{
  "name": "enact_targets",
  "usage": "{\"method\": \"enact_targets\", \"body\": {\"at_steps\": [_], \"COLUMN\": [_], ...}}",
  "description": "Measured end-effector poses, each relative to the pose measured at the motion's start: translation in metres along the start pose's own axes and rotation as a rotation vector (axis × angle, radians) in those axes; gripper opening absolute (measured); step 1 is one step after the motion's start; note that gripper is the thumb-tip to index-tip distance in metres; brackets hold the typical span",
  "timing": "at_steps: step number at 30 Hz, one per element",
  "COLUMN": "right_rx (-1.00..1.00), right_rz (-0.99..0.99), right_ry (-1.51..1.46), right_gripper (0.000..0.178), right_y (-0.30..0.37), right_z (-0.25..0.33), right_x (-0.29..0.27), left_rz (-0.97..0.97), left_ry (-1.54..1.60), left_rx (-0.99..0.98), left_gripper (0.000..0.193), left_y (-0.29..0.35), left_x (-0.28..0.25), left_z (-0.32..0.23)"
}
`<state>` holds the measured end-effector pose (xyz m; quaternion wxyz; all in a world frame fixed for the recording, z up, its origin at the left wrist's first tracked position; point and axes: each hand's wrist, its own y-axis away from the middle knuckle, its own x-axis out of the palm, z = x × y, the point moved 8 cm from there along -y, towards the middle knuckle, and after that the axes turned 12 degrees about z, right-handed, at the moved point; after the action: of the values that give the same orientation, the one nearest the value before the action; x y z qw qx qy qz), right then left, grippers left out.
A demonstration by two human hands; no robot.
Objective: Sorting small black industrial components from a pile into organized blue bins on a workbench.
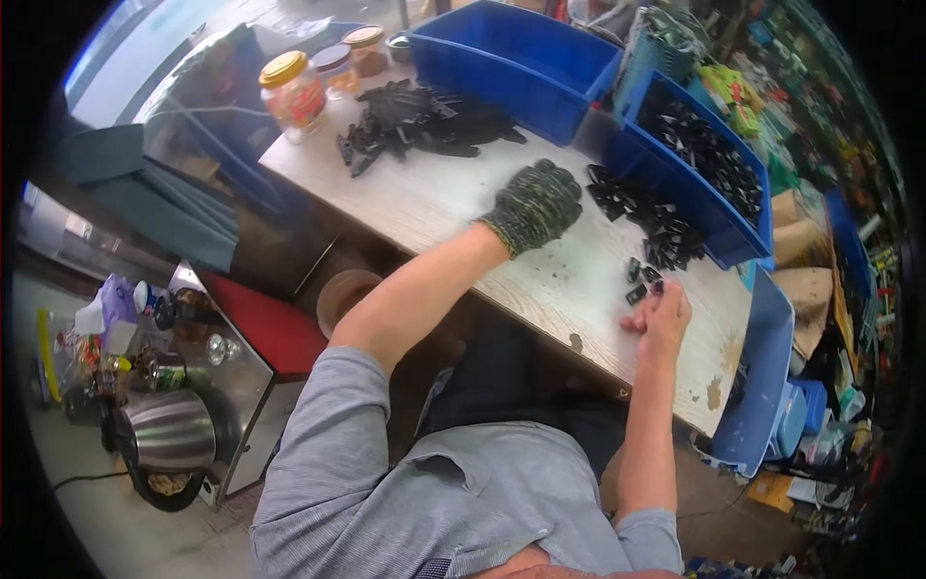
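Note:
My left hand (535, 205) wears a dark knitted glove and rests knuckles-up on the pale wooden table (453, 198), fingers curled down just left of a row of small black plastic parts (648, 224). Whether it holds anything is hidden. My bare right hand (662, 317) lies near the table's right front edge, its fingertips pinched on a small black part (654, 286), with two or three loose ones (635, 282) beside it.
A blue bin (728, 227) with several black parts stands right of the row. A larger blue bin (511, 58) sits at the back, beside a heap of black pieces (415, 121) and lidded jars (294, 92). A metal kettle (169, 434) stands low left.

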<state>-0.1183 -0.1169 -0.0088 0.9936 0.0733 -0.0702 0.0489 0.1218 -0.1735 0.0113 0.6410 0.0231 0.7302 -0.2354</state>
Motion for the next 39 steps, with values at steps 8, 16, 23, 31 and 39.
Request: {"method": "enact_targets", "body": {"at_steps": [8,16,23,31,39], "right_rx": [-0.005,-0.02,0.015,-0.004,-0.022], "right_rz": [-0.057,-0.055,-0.049,-0.054,-0.05], "right_ry": [-0.001,-0.048,-0.031,-0.007,0.006], "right_gripper": [0.033,0.035,0.032,0.033,0.036], "right_y": [0.002,0.005,0.004,0.003,0.005], "right_z": [0.0,-0.001,0.002,0.003,0.003], "right_x": [-0.01,-0.008,-0.003,-0.005,-0.007], "left_rz": [-0.365,0.11,-0.277,0.001,-0.109], "left_ry": [0.065,0.047,0.164,0.089,0.083], "left_rx": [0.001,-0.445,-0.432,-0.368,-0.163], "left_gripper": [0.026,0.032,0.031,0.022,0.018], "left_y": [0.022,0.008,0.028,0.018,0.022], "left_x": [-0.027,-0.02,-0.032,-0.025,-0.033], "left_z": [-0.009,0.017,0.024,0.01,-0.025]}}
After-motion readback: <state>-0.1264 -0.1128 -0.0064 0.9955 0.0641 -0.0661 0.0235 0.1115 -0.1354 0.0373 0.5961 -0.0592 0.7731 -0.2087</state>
